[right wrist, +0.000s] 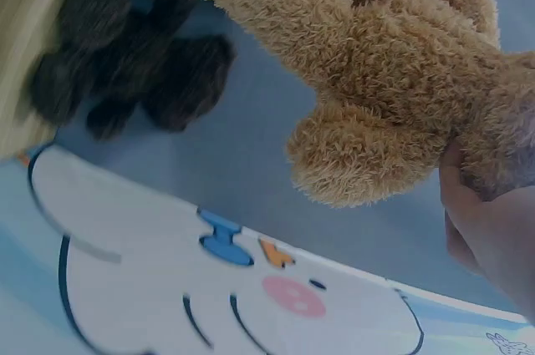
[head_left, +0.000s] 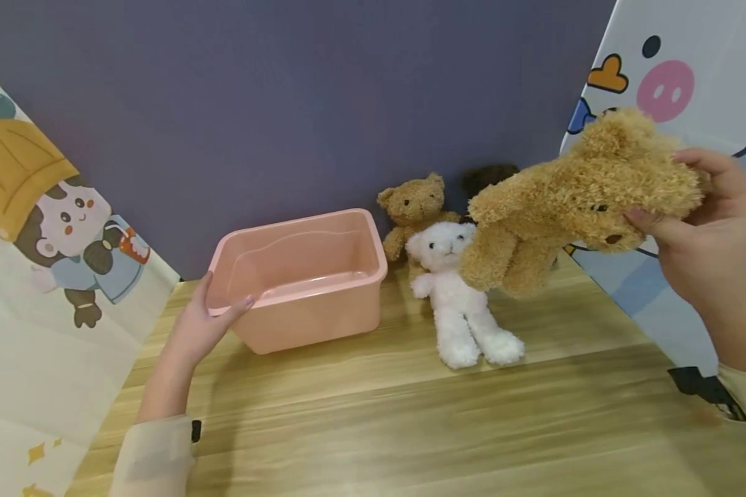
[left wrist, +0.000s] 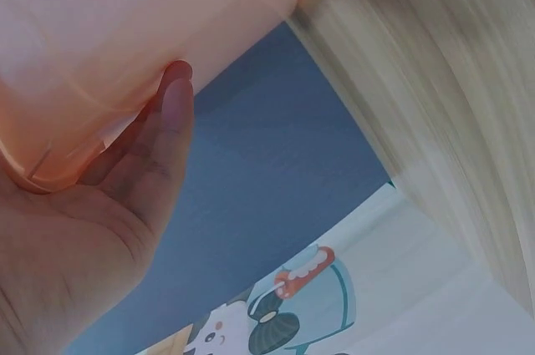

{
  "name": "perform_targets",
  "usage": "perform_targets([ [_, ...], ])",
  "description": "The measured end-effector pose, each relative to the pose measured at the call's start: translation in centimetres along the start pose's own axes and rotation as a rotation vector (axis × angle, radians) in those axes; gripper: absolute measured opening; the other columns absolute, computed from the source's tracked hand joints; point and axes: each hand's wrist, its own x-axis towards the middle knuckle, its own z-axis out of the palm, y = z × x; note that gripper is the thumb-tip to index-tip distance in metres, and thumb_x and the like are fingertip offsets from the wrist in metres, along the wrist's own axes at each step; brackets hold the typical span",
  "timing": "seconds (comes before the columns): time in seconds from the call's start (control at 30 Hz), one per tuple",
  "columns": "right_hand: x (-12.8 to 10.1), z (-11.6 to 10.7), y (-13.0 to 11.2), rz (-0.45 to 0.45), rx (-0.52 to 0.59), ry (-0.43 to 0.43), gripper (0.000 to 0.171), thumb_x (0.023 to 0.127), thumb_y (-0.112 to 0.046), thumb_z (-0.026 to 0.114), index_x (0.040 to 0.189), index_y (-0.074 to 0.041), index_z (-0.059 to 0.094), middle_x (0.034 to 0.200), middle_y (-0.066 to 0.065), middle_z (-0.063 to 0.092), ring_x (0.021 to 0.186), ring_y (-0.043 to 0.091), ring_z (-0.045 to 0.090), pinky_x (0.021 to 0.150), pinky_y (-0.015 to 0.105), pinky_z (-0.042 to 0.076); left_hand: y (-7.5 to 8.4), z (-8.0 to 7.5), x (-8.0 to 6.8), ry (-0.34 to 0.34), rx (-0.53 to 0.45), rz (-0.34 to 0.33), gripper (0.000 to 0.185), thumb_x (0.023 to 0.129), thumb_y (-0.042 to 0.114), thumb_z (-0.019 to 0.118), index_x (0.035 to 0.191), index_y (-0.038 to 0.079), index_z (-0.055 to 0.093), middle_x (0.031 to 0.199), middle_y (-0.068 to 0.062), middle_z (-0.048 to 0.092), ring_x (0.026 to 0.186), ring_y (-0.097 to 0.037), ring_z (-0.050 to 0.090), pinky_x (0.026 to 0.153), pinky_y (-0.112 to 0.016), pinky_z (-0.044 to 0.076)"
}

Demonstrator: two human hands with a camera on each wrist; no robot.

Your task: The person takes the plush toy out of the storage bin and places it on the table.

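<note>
My right hand (head_left: 718, 228) grips a golden-brown teddy bear (head_left: 553, 200) by its head, up in the air at the right. The bear lies tilted sideways, legs toward the left; its furry back and limbs (right wrist: 401, 63) fill the top of the right wrist view. At the left end of a pink plastic bin (head_left: 311, 317), my left hand (head_left: 202, 321) holds the rim, thumb over the front edge. In the left wrist view its fingers (left wrist: 159, 138) lie along the bin's side wall. The visible part of the bin's inside is bare.
A white teddy bear (head_left: 454, 290) leans right of the bin, before a smaller brown bear (head_left: 416, 203) against the dark back wall (head_left: 323, 103). A dark brown plush toy (right wrist: 125, 54) sits behind the held bear. Cartoon-printed panels (head_left: 671, 41) flank the wooden table (head_left: 379, 428).
</note>
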Motion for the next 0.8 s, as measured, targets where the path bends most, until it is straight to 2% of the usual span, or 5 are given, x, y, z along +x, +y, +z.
perform_targets([
  [0.07, 0.2, -0.9, -0.2, 0.001, -0.067, -0.011, 0.056, 0.091, 0.033, 0.049, 0.142, 0.008, 0.055, 0.152, 0.012, 0.042, 0.138, 0.025, 0.044, 0.089, 0.020, 0.063, 0.0, 0.0, 0.0, -0.005, -0.002, -0.003, 0.122, 0.094, 0.077, 0.061, 0.171, 0.020, -0.013, 0.177, -0.029, 0.005, 0.157, -0.062, 0.018, 0.118, -0.083, 0.026],
  [0.27, 0.5, -2.7, -0.6, 0.090, -0.723, -0.041, 0.065, 0.092, 0.024, 0.062, 0.147, -0.012, 0.063, 0.137, -0.018, 0.056, 0.102, -0.004, 0.062, 0.072, 0.001, 0.051, 0.0, -0.2, -0.1, 0.000, 0.002, -0.001, 0.120, 0.096, 0.074, 0.061, 0.172, 0.019, -0.013, 0.176, -0.030, 0.006, 0.157, -0.062, 0.019, 0.118, -0.083, 0.027],
  [0.43, 0.8, -4.3, -0.3, 0.223, -0.977, -0.108, 0.066, 0.095, 0.008, 0.074, 0.142, -0.037, 0.063, 0.125, -0.033, 0.050, 0.051, 0.002, 0.043, 0.045, 0.022, 0.032, 0.2, -0.2, 0.0, -0.005, 0.000, -0.003, 0.121, 0.095, 0.076, 0.061, 0.172, 0.019, -0.013, 0.176, -0.030, 0.006, 0.157, -0.062, 0.019, 0.118, -0.083, 0.027],
  [0.6, 1.1, -5.8, 1.1, 0.365, -1.178, -0.215, 0.054, 0.100, -0.023, 0.078, 0.147, -0.039, 0.056, 0.118, -0.030, 0.044, 0.066, 0.017, 0.037, 0.052, 0.032, 0.032, 0.3, -0.2, 0.1, -0.009, -0.001, -0.005, 0.122, 0.094, 0.077, 0.061, 0.171, 0.019, -0.013, 0.176, -0.030, 0.006, 0.157, -0.062, 0.019, 0.118, -0.083, 0.027],
  [0.8, 1.3, -6.9, 3.2, 0.449, -1.205, -0.344, 0.059, 0.101, -0.032, 0.076, 0.154, -0.025, 0.052, 0.158, 0.007, 0.046, 0.090, 0.015, 0.038, 0.060, 0.029, 0.033, 0.3, -0.2, 0.2, -0.011, -0.002, -0.004, 0.122, 0.094, 0.076, 0.062, 0.172, 0.019, -0.013, 0.177, -0.029, 0.006, 0.157, -0.062, 0.019, 0.119, -0.083, 0.027],
])
